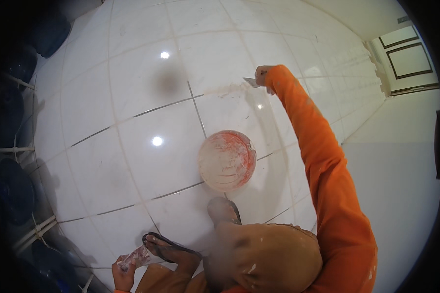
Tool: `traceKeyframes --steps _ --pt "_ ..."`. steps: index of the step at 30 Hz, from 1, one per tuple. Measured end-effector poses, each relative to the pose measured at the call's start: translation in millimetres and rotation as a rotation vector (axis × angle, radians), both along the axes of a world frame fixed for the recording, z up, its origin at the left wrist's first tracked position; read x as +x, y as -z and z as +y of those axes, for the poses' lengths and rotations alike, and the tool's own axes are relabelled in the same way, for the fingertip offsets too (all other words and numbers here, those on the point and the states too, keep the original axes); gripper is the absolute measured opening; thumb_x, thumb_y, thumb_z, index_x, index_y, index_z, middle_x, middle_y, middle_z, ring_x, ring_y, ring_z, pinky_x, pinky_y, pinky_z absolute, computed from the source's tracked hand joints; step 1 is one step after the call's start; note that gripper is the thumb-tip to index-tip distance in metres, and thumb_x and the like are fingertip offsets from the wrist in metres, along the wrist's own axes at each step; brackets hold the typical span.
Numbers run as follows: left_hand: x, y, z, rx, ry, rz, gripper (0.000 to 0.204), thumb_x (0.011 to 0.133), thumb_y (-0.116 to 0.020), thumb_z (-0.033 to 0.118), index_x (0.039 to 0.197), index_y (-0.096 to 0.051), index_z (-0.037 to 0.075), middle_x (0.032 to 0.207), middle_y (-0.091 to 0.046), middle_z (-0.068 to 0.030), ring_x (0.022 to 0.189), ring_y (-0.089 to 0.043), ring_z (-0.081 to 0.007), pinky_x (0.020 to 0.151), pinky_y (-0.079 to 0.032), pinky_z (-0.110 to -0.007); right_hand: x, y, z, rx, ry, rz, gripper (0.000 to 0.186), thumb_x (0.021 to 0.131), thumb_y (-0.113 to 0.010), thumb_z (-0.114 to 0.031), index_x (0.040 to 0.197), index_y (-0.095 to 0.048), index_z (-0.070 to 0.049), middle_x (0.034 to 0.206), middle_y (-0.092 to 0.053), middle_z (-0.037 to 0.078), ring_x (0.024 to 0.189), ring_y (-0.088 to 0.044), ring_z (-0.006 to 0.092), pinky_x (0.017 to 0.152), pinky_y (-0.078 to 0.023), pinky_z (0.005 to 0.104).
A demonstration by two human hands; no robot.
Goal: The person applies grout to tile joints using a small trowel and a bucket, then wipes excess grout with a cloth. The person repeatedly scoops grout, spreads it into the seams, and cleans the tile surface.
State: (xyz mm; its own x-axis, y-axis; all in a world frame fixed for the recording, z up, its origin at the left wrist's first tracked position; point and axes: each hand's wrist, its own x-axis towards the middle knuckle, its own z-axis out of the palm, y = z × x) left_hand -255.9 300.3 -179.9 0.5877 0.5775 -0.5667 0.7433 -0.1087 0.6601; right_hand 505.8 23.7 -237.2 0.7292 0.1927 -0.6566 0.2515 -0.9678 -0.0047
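Observation:
My right hand [263, 76] grips a thin flat scraper [251, 82] against the white tiled floor [156, 73], over a grout line with pale smears. The orange sleeve runs up from it along the right. My left hand [123, 273], low at the left, holds a crumpled clear plastic piece [134, 260] with reddish marks. A round bowl or tub [227, 160], coated with pale paste and red patches, sits on the tiles in front of my feet. Some grout lines around it are dark, others pale.
My sandalled feet [166, 249] and brown-clad knee [274, 256] are below the bowl. Large blue water bottles [14, 185] stand on a white rack [39, 227] along the left. A plain wall [386, 171] runs along the right, with a panelled door [408, 61] at the far right.

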Motion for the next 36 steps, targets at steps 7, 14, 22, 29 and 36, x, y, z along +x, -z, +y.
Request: traceKeyframes --steps 7,14,22,29,36 --pt "-12 30 -32 -0.142 -0.215 -0.134 0.027 0.098 -0.07 0.017 0.113 -0.063 -0.004 0.098 -0.066 -0.0091 0.086 -0.06 -0.0159 0.076 -0.05 -0.031 1 -17 63 -0.485 -0.173 0.002 0.034 0.088 -0.051 -0.013 0.116 -0.069 -0.008 0.104 -0.076 0.01 0.087 -0.073 0.0298 0.075 -0.056 0.0481" --pt "3 35 -20 -0.207 -0.125 -0.037 0.025 0.098 -0.07 0.018 0.109 -0.069 -0.004 0.093 -0.067 -0.0112 0.085 -0.061 -0.0201 0.075 -0.049 -0.035 -14 -1 104 -0.594 -0.322 -0.038 0.033 0.089 -0.055 -0.014 0.114 -0.076 -0.012 0.118 -0.073 0.012 0.101 -0.069 0.035 0.087 -0.055 0.0477" --pt "1 54 18 -0.265 -0.288 -0.153 0.025 0.098 -0.068 0.016 0.113 -0.06 -0.003 0.1 -0.062 -0.0061 0.087 -0.057 -0.0127 0.075 -0.049 -0.029 -65 7 182 -0.523 -0.386 0.023 0.029 0.087 -0.056 -0.013 0.108 -0.075 -0.007 0.098 -0.075 0.015 0.088 -0.07 0.0348 0.081 -0.054 0.047" --pt "38 46 13 -0.275 -0.355 -0.191 0.015 0.099 -0.067 0.011 0.103 -0.064 -0.003 0.092 -0.065 -0.0041 0.086 -0.059 -0.0105 0.077 -0.049 -0.028 -151 16 220 0.178 -0.574 -0.218 0.017 0.087 -0.067 -0.009 0.101 -0.076 -0.009 0.107 -0.074 0.014 0.1 -0.07 0.0341 0.084 -0.056 0.0446" --pt "32 45 21 -0.323 -0.154 -0.077 0.023 0.099 -0.069 0.014 0.112 -0.061 -0.004 0.106 -0.065 -0.0095 0.094 -0.06 -0.0139 0.087 -0.05 -0.031 -232 -25 225 0.289 -0.505 0.02 0.018 0.084 -0.067 -0.016 0.097 -0.074 -0.005 0.101 -0.074 0.016 0.096 -0.072 0.0338 0.081 -0.057 0.0451"
